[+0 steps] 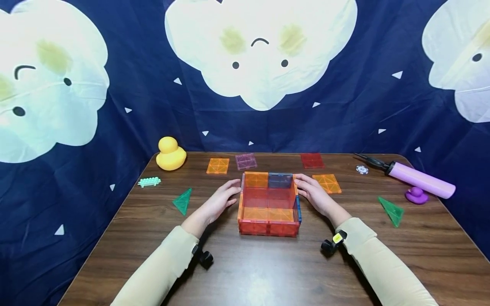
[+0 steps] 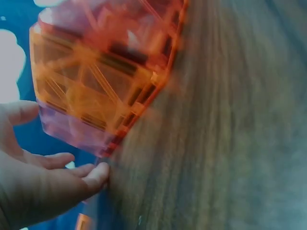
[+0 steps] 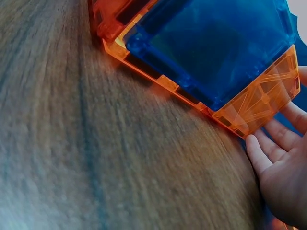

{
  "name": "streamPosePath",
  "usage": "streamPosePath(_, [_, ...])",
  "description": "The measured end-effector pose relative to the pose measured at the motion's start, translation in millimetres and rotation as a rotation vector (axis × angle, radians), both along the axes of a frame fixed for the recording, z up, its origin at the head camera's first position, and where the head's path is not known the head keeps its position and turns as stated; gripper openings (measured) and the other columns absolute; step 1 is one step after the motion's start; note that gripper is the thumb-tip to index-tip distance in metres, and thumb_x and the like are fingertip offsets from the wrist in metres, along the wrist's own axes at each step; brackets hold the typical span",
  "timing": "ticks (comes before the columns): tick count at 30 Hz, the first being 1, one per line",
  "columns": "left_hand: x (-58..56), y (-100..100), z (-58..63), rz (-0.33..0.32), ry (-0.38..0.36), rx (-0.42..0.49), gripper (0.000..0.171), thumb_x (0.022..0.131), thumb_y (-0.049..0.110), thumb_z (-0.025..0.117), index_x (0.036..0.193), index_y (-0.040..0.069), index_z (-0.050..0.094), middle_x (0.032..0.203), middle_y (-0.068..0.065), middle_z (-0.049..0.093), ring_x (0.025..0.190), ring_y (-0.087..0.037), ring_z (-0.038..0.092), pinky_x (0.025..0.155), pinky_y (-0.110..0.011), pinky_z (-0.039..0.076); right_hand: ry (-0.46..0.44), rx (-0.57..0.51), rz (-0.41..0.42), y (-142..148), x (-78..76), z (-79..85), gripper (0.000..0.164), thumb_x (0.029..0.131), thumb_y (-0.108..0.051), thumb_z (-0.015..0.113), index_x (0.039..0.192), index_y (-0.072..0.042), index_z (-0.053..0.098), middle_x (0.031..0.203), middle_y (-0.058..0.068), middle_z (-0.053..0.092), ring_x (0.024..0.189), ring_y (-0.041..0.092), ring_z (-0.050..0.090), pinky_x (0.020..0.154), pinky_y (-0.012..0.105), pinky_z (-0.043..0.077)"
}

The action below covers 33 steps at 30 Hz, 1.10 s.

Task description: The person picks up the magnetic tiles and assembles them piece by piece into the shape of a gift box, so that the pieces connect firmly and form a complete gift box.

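Note:
An open-topped box of translucent magnetic tiles [image 1: 269, 228] sits on the table between both hands. Its near wall is red; orange shows on its floor. My left hand [image 1: 221, 200] touches the box's left side near the far corner, fingers extended. In the left wrist view, that hand [image 2: 43, 177] is beside a purple tile [image 2: 76, 130], next to an orange one [image 2: 81, 79]. On the opposite side my right hand [image 1: 314, 193] rests its fingers against the far right corner. In the right wrist view its fingertips [image 3: 254, 146] meet an orange tile [image 3: 264, 96] beyond a blue tile [image 3: 211, 48].
Loose square tiles lie behind the box: orange [image 1: 218, 165], purple [image 1: 246, 161], red [image 1: 312, 160]. Another orange tile [image 1: 327, 183] is by the right hand. Green triangles [image 1: 183, 201] flank the hands. A yellow duck [image 1: 170, 154], purple duck [image 1: 416, 195] and pump [image 1: 421, 179] stand farther out.

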<state>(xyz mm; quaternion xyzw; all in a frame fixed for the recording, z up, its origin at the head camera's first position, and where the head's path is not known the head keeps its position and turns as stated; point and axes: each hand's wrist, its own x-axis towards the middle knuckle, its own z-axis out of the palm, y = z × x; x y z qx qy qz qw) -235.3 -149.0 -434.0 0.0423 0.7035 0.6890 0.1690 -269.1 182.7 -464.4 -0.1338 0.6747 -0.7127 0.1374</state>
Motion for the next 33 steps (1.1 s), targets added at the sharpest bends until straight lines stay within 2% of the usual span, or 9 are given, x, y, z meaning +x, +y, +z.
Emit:
streamPosePath(2, [-7.0,0.0,-6.0,-0.026,-0.06,0.085,0.061,0.106,0.02,0.046,0.161,0.005,0.024,0.165,-0.016,0.022,0.151,-0.031,0.022,0.12,-0.051,0.023,0.004,-0.003,0.004,0.0,0.1,0.1,0.049,0.11,-0.024,0.047,0.144,0.01,0.042,0.138,0.016,0.054,0.121,0.019,0.057,0.099,0.025,0.048])
streamPosePath(5, [-14.2,1.1,-9.1,-0.053,-0.057,0.154,0.063,0.105,0.021,0.045,0.163,0.01,0.021,0.166,-0.011,0.021,0.151,-0.028,0.019,0.121,-0.05,0.02,0.01,-0.007,0.005,0.2,0.1,0.3,0.049,0.109,-0.024,0.047,0.144,0.011,0.042,0.137,0.016,0.055,0.12,0.019,0.057,0.099,0.025,0.048])
streamPosePath(11, [-18.9,4.4,-10.3,-0.101,-0.02,0.13,0.062,0.105,0.017,0.045,0.162,0.007,0.023,0.168,-0.01,0.019,0.151,-0.028,0.024,0.121,-0.045,0.022,0.005,0.003,0.0,1.3,0.7,0.8,0.05,0.109,-0.025,0.047,0.144,0.01,0.042,0.137,0.016,0.055,0.121,0.019,0.057,0.098,0.024,0.048])
streamPosePath(17, [-17.9,6.8,-13.7,-0.074,-0.025,0.169,0.059,0.103,0.012,0.044,0.159,0.003,0.027,0.164,-0.014,0.028,0.147,-0.031,0.031,0.119,-0.046,0.025,0.004,0.031,0.004,2.3,1.7,2.0,0.051,0.109,-0.026,0.048,0.146,0.009,0.042,0.143,0.021,0.05,0.123,0.018,0.055,0.099,0.023,0.047])
streamPosePath(22, [-17.3,6.7,-18.0,-0.059,-0.039,0.192,0.06,0.102,0.012,0.045,0.158,0.004,0.028,0.162,-0.015,0.032,0.146,-0.03,0.033,0.119,-0.046,0.025,0.074,0.056,0.023,14.0,-2.4,7.3,0.049,0.11,-0.023,0.048,0.146,0.01,0.043,0.148,0.027,0.045,0.127,0.017,0.054,0.106,0.031,0.045])
streamPosePath(25, [-17.2,5.9,-19.4,-0.058,-0.039,0.191,0.06,0.102,0.014,0.046,0.158,0.004,0.028,0.162,-0.014,0.031,0.146,-0.029,0.032,0.12,-0.045,0.025,0.181,0.164,-0.012,32.8,-8.2,16.5,0.045,0.107,-0.019,0.053,0.143,0.008,0.049,0.145,0.027,0.05,0.129,0.023,0.054,0.106,0.031,0.045])
streamPosePath(28, [-17.2,5.3,-20.1,-0.052,-0.038,0.191,0.06,0.101,0.015,0.047,0.158,0.005,0.029,0.162,-0.014,0.032,0.146,-0.029,0.032,0.12,-0.046,0.025,0.284,0.337,-0.077,56.3,-15.2,24.7,0.041,0.104,-0.016,0.06,0.139,0.005,0.056,0.141,0.025,0.056,0.13,0.033,0.052,0.103,0.029,0.044])
streamPosePath(30, [-16.7,5.5,-20.1,-0.056,-0.039,0.192,0.06,0.102,0.015,0.046,0.158,0.005,0.028,0.162,-0.014,0.032,0.147,-0.029,0.031,0.12,-0.047,0.025,0.323,0.445,-0.101,71.1,-18.0,27.7,0.041,0.102,-0.015,0.064,0.138,0.004,0.057,0.14,0.024,0.057,0.13,0.038,0.051,0.105,0.035,0.043])
streamPosePath(33, [-15.5,6.7,-19.5,-0.069,-0.043,0.196,0.058,0.103,0.014,0.045,0.159,0.006,0.028,0.163,-0.013,0.029,0.148,-0.029,0.029,0.12,-0.048,0.026,0.359,0.599,-0.094,90.6,-20.6,24.9,0.046,0.099,-0.015,0.068,0.14,0.003,0.055,0.142,0.024,0.055,0.131,0.042,0.049,0.108,0.052,0.038])
